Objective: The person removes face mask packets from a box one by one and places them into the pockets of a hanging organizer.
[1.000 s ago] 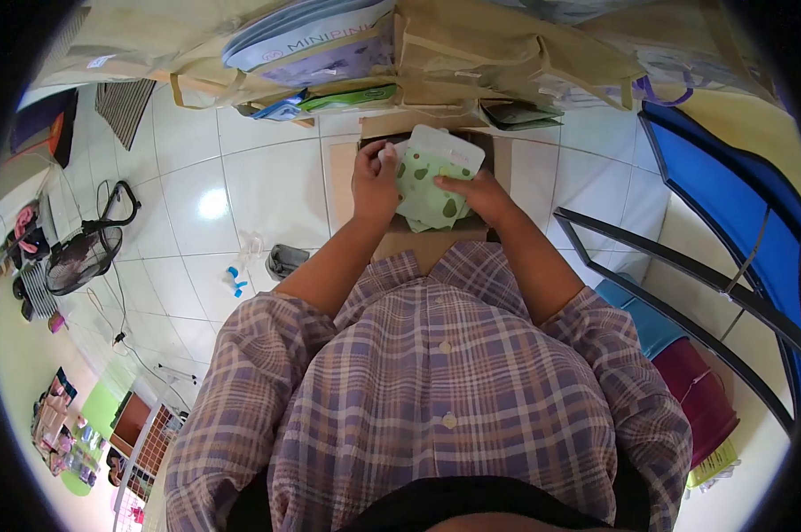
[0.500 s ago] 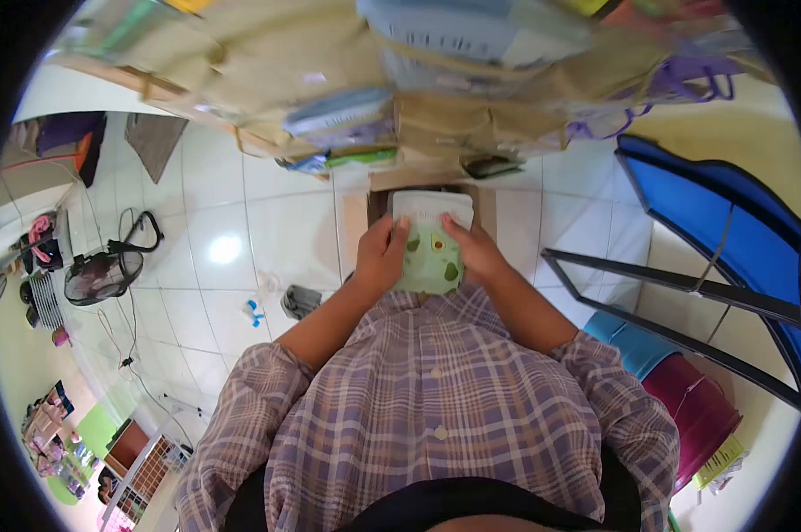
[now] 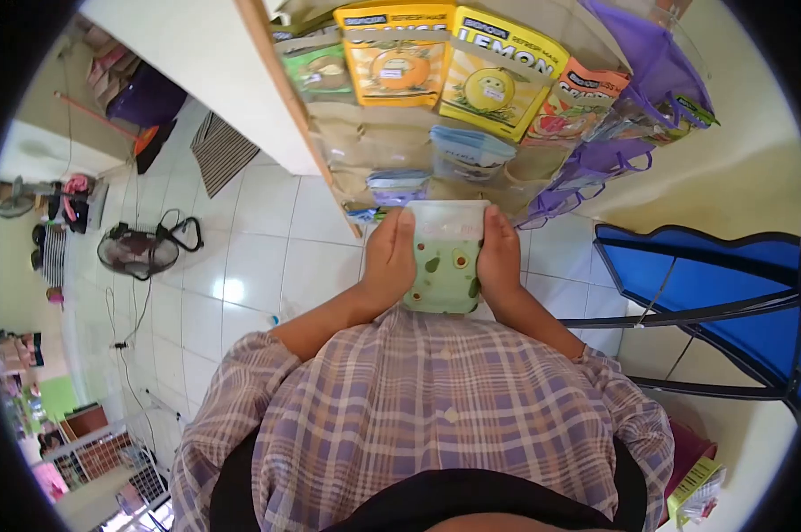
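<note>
A pale green pouch (image 3: 440,275) with an avocado print and a whitish top band is held upright in front of my chest. My left hand (image 3: 388,262) grips its left edge, thumb along the front. On the opposite edge, my right hand (image 3: 500,262) is closed in the same way. The fingers behind the pouch are hidden. Beyond it hangs a tan pocket organizer (image 3: 365,133), holding an orange mask packet (image 3: 399,66), a yellow lemon mask packet (image 3: 500,80), a red-orange packet (image 3: 573,106) and a green packet (image 3: 316,71). Lower pockets hold bluish packets (image 3: 471,152).
Purple fabric pockets (image 3: 658,40) hang at the organizer's right. A blue panel with a black frame (image 3: 711,284) leans on the right. On the tiled floor to the left lie a fan (image 3: 139,253) and a striped mat (image 3: 223,152).
My view has tilted up, bringing the organizer's upper packets into sight. Both hands still hold the pouch, now raised away from the open cardboard box that was beneath it.
</note>
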The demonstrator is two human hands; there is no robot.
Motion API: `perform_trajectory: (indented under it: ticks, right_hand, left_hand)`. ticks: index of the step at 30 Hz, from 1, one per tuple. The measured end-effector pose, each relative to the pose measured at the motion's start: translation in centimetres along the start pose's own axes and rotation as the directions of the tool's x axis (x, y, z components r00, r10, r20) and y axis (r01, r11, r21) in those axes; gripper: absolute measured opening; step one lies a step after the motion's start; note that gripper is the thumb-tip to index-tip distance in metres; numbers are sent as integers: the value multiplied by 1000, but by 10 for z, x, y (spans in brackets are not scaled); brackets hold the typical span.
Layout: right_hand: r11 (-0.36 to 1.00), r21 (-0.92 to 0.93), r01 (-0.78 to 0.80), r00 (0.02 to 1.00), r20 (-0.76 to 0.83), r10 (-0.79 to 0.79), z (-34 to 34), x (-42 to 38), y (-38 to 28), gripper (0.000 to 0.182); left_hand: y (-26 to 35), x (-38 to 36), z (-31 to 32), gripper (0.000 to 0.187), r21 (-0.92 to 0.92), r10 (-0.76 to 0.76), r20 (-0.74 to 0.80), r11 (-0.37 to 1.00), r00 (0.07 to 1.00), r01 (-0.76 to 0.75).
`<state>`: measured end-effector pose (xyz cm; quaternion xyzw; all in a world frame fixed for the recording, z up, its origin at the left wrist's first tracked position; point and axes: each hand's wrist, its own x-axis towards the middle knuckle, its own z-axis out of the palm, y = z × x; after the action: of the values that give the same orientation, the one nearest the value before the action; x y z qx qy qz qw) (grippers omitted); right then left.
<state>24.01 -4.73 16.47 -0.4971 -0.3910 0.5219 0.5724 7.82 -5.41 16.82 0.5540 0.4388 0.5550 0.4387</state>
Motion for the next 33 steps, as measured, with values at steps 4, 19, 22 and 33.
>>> perform_trajectory:
  ticks: [4,19,22,33]
  right_hand:
    - [982,-182,-57,998,25,63,5,-12,-2,40]
    - [952,-305,19,997,79,6,0,-26,35,32]
    - [986,-48,-161,975,146,166,12,-17,34,32]
    - [983,-177,-56,985,152,83,14,-11,23,31]
  left_hand:
    - [-16,-14,4,34,-235,-131,-5,964,991,126]
    - [-34,-32,-16,33,54,-329,-47,942,943,331]
    - [-40,-28,-14,33,-273,-392,28,882,920,384]
    - [-27,-21,-21,35,-78,-98,-88,993,991,91]
